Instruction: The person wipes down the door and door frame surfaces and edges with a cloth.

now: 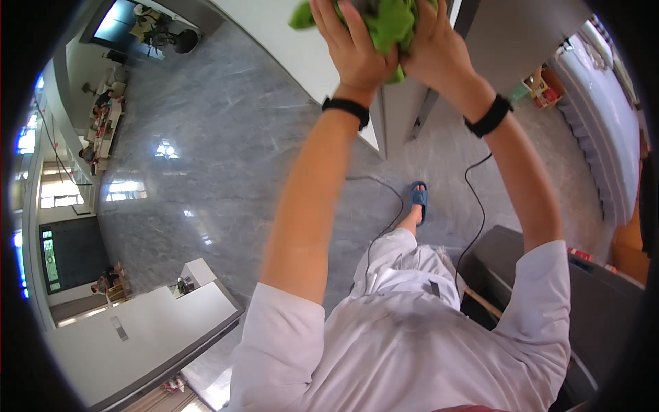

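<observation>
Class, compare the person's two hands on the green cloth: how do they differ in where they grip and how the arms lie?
The left hand grips the green cloth from the left side; the right hand presses it from the right. The left forearm rises almost straight up the picture; the right forearm slants in from the lower right. Both hands are closed on the cloth, and both wrists wear black bands.

1. Both arms reach up and forward, nearly straight, forearms bare.
2. The left hand [353, 48] and right hand [439, 44] sit close together, fingers curled in a grip.
3. Each wrist wears a black band.
</observation>
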Demonstrator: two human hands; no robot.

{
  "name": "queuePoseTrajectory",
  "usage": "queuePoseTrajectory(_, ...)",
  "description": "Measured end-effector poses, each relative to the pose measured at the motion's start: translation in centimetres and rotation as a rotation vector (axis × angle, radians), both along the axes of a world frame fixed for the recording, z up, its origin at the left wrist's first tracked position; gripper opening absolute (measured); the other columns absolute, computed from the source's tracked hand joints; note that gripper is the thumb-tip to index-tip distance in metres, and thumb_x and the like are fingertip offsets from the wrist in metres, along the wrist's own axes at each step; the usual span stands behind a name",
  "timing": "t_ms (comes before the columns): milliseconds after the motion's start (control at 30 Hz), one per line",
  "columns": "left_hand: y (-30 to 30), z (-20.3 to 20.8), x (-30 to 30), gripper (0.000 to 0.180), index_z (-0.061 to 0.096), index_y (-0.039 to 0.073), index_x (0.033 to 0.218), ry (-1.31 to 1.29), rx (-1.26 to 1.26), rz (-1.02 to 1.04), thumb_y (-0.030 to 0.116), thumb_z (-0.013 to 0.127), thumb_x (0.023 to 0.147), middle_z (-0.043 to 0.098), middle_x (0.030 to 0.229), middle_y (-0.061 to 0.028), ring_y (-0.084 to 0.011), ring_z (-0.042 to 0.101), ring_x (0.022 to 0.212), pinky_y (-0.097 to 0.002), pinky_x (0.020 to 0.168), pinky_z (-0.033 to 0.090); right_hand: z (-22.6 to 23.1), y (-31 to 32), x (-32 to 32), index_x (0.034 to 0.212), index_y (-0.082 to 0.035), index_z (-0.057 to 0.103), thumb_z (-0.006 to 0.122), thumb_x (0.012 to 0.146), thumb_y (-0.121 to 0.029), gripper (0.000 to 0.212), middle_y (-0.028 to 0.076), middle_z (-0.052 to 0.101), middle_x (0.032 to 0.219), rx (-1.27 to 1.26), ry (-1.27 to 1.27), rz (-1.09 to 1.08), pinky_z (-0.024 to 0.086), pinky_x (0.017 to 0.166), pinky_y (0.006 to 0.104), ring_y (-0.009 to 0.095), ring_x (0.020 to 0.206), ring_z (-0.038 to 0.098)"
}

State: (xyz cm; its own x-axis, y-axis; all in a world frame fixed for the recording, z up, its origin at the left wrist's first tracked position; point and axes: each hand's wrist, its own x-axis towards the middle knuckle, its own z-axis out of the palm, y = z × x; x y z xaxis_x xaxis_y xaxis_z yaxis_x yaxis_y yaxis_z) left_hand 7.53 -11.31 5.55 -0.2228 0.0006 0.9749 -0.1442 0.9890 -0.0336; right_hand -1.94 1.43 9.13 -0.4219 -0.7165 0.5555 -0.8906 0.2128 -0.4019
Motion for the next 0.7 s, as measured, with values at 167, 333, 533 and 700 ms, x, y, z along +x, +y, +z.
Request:
queuePoseTrajectory(167,1.1,-8.7,0.7,0.104,-0.005,0.0,0.16,-0.079,0.055,0.0,0.034,0.063,0.09,0.006,0.156,-0.0448,-0.066,0.017,0.141,-0.0695,0.115,0.019,-5.1,1.3,-0.8,0.138,0.002,0.037,0.084,0.066,-0.029,0.091,0.033,0.042,0.133,0.008,0.068,-0.003,0.058,0.084,0.0476,0.05,0.112,0.057)
queuePoseTrajectory(333,1.8,-15.1,2.9,0.104,-0.009,0.002,0.16,-0.113,0.171,0.038,0.035,0.063,0.091,0.007,0.157,-0.0433,-0.0652,0.016,0.142,-0.0697,0.115,0.019,-9.1,1.4,0.9,0.137,0.003,0.038,0.085,0.064,-0.03,0.093,0.032,0.039,0.135,0.043,0.053,0.028,0.057,0.086,0.0478,0.049,0.113,0.056)
queuePoseTrajectory(533,7.3,-17.9,1.6,0.107,-0.017,0.005,0.159,0.111,1.165,-0.102,0.039,0.062,0.095,-0.003,0.162,-0.0353,-0.0551,0.004,0.149,-0.0638,0.12,0.008,-13.9,1.9,4.9,0.142,0.014,0.03,0.077,0.075,-0.049,0.103,0.039,0.037,0.145,0.327,-0.317,0.048,0.051,0.1,0.0448,0.05,0.121,0.055)
queuePoseTrajectory(700,11.0,-18.3,2.4,0.109,-0.018,0.005,0.158,0.151,1.267,0.1,0.045,0.061,0.095,-0.009,0.163,-0.0316,-0.0493,-0.001,0.151,-0.061,0.121,0.005,-13.9,2.9,6.9,0.135,0.006,0.038,0.075,0.081,-0.038,0.08,0.033,0.047,0.126,0.138,-0.503,0.295,0.052,0.092,0.0521,0.052,0.109,0.057)
